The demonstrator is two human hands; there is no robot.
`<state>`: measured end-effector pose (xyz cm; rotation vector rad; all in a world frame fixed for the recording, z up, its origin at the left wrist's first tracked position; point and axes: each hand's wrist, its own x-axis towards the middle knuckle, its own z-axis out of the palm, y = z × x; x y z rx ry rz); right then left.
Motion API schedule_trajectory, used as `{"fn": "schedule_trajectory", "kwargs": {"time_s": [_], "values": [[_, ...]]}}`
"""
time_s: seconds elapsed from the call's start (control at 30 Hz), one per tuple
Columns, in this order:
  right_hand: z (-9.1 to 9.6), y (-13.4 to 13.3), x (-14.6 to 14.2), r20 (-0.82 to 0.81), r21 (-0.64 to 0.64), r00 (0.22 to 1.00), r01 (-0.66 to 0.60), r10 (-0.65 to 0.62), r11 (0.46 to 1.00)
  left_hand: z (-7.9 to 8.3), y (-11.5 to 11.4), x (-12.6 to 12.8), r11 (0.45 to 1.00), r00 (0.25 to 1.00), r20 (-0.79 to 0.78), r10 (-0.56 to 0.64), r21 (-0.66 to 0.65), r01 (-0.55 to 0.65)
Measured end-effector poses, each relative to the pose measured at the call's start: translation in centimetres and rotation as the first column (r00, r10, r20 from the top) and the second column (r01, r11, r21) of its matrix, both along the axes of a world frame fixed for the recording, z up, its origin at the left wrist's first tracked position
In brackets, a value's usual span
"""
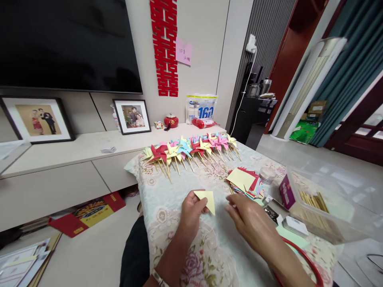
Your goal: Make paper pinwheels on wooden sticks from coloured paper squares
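Note:
My left hand [191, 211] pinches a folded yellow paper triangle [207, 199] above the floral tablecloth [167, 187]. My right hand [249, 221] lies just right of it, fingers curled low over the cloth, and what it holds, if anything, is hidden. A stack of coloured paper squares [244, 182] with a yellow sheet on top sits right beside the right hand's fingertips. A row of finished paper pinwheels [189, 148] on wooden sticks lies across the far side of the table.
A clear plastic box [329, 207] with wooden sticks stands at the right, with a purple carton [286, 192] and a small round tub [267, 174] near it. A red hoop [302, 255] lies by my right forearm. A low cabinet [74, 159] with framed photos stands to the left.

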<state>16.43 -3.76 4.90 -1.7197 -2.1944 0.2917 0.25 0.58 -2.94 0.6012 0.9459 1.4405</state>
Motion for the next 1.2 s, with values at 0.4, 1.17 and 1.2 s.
{"fn": "schedule_trajectory", "kwargs": {"time_s": [0.4,1.17,1.2], "values": [[-7.7,6.1,-3.5,-0.892,-0.417,0.21,-0.034,-0.401,0.908,-0.8,-0.2,-0.5,0.983,0.983,0.017,-0.181,0.046,0.18],[-7.2,4.8,-3.9,-0.859,-0.444,-0.091,-0.36,-0.504,0.821,0.1,-1.0,-0.7,0.975,0.955,0.207,-0.211,-0.024,0.22],[-7.2,4.8,-3.8,-0.854,-0.452,-0.092,-0.36,-0.513,0.816,0.1,-1.0,-0.7,0.979,0.963,0.197,-0.184,-0.052,0.198]]}}
